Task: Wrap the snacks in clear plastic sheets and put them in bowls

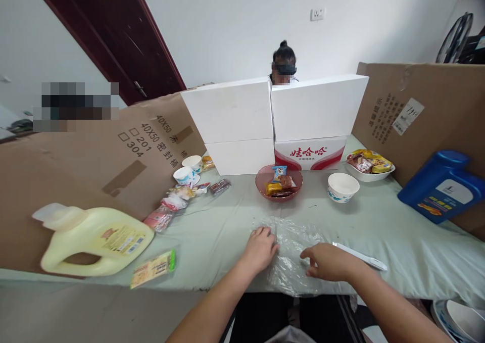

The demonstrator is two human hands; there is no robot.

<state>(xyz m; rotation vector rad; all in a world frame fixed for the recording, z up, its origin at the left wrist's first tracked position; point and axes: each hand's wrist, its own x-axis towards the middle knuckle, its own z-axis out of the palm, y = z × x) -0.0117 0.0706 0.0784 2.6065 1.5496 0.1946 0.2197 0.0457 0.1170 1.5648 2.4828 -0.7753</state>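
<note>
Clear plastic sheet (pixel 293 252) is pressed flat on the desk (pixel 397 232) by the left hand (pixel 259 249) and right hand (pixel 328 262), fingers loose, nothing clamped. "40X50" is printed on the cardboard (pixel 113 151).

White walls (pixel 227 25), a dark red door (pixel 125 35), a wall socket (pixel 317 13); perhaps a fan (pixel 454 35) at right.

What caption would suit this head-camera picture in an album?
Both hands, left hand and right hand, press a clear plastic bag flat on the table.
</note>
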